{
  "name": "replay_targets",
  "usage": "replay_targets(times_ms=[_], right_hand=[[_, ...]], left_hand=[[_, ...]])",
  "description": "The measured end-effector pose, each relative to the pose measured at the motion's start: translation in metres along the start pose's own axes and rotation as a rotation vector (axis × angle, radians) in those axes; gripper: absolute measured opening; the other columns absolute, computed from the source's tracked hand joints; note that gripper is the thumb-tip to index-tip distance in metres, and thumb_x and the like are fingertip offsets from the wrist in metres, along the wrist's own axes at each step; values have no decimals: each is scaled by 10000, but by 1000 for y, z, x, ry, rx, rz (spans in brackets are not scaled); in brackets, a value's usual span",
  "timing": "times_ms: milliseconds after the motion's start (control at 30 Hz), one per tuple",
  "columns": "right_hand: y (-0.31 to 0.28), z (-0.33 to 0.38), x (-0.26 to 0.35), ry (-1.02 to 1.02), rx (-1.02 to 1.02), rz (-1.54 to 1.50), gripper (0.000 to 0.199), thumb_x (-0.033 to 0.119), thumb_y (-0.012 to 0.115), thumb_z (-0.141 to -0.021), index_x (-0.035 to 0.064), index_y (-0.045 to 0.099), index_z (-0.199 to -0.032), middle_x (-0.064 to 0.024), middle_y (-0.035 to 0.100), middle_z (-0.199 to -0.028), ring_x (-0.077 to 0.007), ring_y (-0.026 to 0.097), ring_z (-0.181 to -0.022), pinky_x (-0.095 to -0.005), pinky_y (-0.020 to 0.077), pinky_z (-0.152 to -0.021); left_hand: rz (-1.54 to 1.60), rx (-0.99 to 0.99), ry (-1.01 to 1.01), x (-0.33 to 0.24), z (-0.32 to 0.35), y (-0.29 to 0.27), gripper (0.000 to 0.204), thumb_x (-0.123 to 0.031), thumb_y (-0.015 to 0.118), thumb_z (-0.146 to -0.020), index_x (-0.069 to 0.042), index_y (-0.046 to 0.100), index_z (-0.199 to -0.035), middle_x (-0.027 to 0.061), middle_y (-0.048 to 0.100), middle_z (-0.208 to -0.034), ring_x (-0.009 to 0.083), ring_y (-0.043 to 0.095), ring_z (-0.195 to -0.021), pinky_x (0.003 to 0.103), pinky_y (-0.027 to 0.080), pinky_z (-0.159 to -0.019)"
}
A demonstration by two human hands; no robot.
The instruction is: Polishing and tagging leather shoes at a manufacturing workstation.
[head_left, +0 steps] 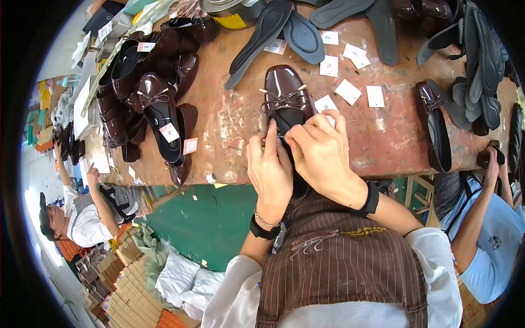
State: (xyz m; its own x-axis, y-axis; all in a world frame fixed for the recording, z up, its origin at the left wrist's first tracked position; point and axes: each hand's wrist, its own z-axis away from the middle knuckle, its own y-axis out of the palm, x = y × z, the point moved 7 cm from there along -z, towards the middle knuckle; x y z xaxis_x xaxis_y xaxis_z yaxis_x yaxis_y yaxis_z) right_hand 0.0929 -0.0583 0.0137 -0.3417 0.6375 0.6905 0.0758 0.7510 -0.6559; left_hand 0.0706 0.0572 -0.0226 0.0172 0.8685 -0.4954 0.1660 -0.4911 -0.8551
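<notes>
Shoe (285, 95), a glossy dark-brown one with a thin lace bow across its front, lies toe-away on the worn reddish-brown workbench (235, 123), its heel end at the near edge and hidden under both hands. Left hand (269, 169) rests against the shoe's left side, index finger raised and pointing up toward the bow, the other fingers curled; whether they clasp the shoe cannot be told. Right hand (320, 156) lies over the shoe's opening with thumb and fingertips pinched narrowly together just beside the left index finger, on something too small to make out. Both wrists wear dark bands, above a brown striped apron (339, 268) and pale sleeves. Just beyond the right hand, white paper tags (350, 90) are scattered on the bench around the toe of the shoe. Further left, a heap of similar dark shoes (153, 93) is piled, some carrying tags. To the right a single matching shoe (435, 128) lies near the bench edge. At the far side, dark grey insoles (284, 30) and soles lie spread. Another person in a light blue shirt (497, 240) sits at the right, and another in white at lower left
</notes>
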Motion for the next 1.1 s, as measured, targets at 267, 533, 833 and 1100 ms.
replay_targets(times_ms=[267,533,833,1100], right_hand=[[24,0,-11,-11,3,268,49,53,715,-724,48,666,-734,-53,633,-649,-221,569,-780,-475,350,-1015],[20,1,-21,82,-47,70,15,81,723,-742,92,715,-736,-30,665,-656,-211,564,-744,-465,332,-1009],[15,2,-8,14,-37,178,116,93,765,-735,100,732,-847,-14,663,-679,-200,575,-779,-480,318,-1058],[-24,-3,-23,239,370,-264,102,141,748,-820,77,735,-898,-57,692,-751,-186,586,-796,-439,365,-1041]], left_hand=[[270,-56,-139,14,-1,-1,250,32,607,-884,-19,712,-1104,132,604,-1015,259,626,-802,348,502,-700],[411,-111,-137,25,-6,-7,191,21,704,-837,-31,752,-1013,112,594,-999,208,623,-760,325,510,-682],[524,-119,-138,29,-10,-11,76,-19,745,-833,-46,761,-902,67,594,-1006,138,585,-811,244,456,-638],[838,-168,-76,27,-13,-25,72,-63,615,-967,4,610,-994,127,674,-1048,128,625,-812,235,494,-694]])
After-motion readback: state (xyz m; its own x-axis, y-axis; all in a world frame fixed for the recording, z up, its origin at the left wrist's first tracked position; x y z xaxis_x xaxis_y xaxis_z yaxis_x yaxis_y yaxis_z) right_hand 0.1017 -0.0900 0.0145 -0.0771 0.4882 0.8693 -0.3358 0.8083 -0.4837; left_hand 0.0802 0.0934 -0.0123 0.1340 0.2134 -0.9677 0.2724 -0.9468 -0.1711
